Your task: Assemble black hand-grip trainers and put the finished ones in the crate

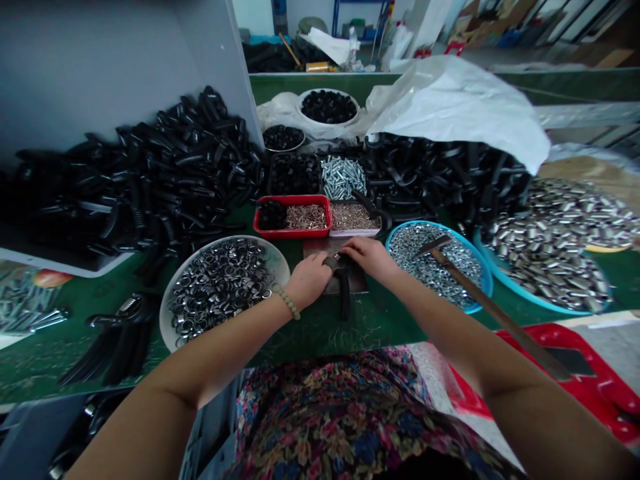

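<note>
My left hand (309,280) and my right hand (370,259) meet over a black lever handle (344,293) with a metal end. The left fingers curl around its upper end, and the right fingertips press on it. Its lower part hangs toward me, and the hands hide its top. Under it lies a dark metal plate (345,283) on the green workbench (300,340). A wooden-handled hammer (480,287) lies to the right of my right forearm, its steel head (433,245) over a blue basin of hex nuts (437,263). A beaded bracelet (288,302) circles my left wrist.
A white plate of steel rings (217,287) sits left of my hands. Ahead stand a red tray of small parts (293,217) and a bin of silver bolts (343,177). Heaps of black handles (140,180) rise behind, with a basin of steel sleeves (550,247) at right.
</note>
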Demonstrator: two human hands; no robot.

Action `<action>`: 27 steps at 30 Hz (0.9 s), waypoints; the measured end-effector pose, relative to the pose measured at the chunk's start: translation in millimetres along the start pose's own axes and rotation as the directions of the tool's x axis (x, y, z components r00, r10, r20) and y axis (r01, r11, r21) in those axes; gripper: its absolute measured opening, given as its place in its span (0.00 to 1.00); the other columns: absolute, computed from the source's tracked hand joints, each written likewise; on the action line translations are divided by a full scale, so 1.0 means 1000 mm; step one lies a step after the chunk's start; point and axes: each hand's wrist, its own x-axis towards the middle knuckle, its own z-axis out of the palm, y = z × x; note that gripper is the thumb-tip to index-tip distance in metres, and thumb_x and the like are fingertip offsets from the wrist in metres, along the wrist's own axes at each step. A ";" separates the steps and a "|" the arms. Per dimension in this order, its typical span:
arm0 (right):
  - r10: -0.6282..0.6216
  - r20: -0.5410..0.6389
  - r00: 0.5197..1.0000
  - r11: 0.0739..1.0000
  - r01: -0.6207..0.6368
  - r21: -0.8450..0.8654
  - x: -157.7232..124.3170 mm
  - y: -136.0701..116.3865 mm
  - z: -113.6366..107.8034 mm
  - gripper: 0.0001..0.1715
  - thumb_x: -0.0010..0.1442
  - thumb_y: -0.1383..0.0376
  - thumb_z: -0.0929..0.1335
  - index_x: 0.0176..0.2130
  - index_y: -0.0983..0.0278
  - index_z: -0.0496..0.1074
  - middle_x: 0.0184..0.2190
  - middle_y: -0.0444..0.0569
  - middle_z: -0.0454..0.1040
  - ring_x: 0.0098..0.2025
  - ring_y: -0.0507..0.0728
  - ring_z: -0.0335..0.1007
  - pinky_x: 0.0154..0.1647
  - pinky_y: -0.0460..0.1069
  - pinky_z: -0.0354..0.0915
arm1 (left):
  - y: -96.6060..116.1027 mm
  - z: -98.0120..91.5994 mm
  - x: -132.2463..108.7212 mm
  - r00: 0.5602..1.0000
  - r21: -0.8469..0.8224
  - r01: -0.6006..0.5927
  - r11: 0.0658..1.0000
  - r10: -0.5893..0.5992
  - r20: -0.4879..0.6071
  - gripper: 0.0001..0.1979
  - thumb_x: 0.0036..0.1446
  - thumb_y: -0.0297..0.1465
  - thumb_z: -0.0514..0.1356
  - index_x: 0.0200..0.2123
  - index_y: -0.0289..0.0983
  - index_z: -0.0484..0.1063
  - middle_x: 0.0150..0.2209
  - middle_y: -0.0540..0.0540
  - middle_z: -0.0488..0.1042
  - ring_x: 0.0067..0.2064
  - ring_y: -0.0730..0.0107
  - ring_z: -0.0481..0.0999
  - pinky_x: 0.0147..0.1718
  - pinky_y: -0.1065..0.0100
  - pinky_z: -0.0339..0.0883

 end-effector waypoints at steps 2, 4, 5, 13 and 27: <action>-0.029 0.008 1.000 0.998 0.029 -0.051 -0.001 0.000 0.009 0.09 0.63 0.64 0.65 0.35 0.64 0.73 0.33 0.49 0.76 0.36 0.55 0.71 0.39 0.48 0.65 | 0.000 -0.002 -0.001 0.999 0.015 -0.025 1.000 0.025 0.021 0.13 0.65 0.30 0.48 0.42 0.33 0.71 0.41 0.41 0.70 0.41 0.61 0.70 0.40 0.63 0.66; -0.065 0.028 0.997 0.991 0.068 -0.113 0.001 0.000 0.013 0.09 0.63 0.64 0.64 0.36 0.65 0.73 0.34 0.50 0.76 0.37 0.55 0.71 0.39 0.48 0.65 | 0.000 -0.003 -0.003 0.998 0.029 -0.048 0.998 0.046 0.053 0.13 0.65 0.29 0.48 0.41 0.33 0.71 0.41 0.41 0.70 0.42 0.61 0.70 0.40 0.64 0.66; -0.079 0.040 0.996 0.987 0.084 -0.138 0.002 0.001 0.014 0.09 0.64 0.65 0.64 0.36 0.65 0.73 0.34 0.51 0.76 0.38 0.56 0.71 0.40 0.48 0.65 | 0.001 -0.004 -0.003 0.996 0.033 -0.052 0.998 0.050 0.067 0.13 0.65 0.28 0.48 0.41 0.33 0.71 0.41 0.41 0.70 0.42 0.61 0.70 0.40 0.64 0.66; -0.168 0.057 0.984 0.972 0.175 -0.155 -0.007 0.005 0.013 0.12 0.65 0.66 0.61 0.40 0.66 0.73 0.37 0.54 0.76 0.41 0.58 0.72 0.43 0.51 0.66 | 0.002 -0.009 -0.006 0.993 -0.055 -0.075 0.996 0.080 0.091 0.12 0.63 0.27 0.49 0.41 0.34 0.72 0.43 0.40 0.69 0.45 0.61 0.68 0.45 0.61 0.66; 0.034 -0.042 0.999 0.997 -0.030 0.077 -0.007 0.003 0.014 0.09 0.62 0.62 0.64 0.34 0.63 0.72 0.31 0.48 0.75 0.36 0.56 0.71 0.39 0.50 0.65 | 0.014 -0.009 -0.021 0.998 -0.122 0.033 0.992 -0.026 0.060 0.11 0.63 0.31 0.51 0.44 0.35 0.70 0.46 0.41 0.67 0.46 0.60 0.68 0.45 0.62 0.67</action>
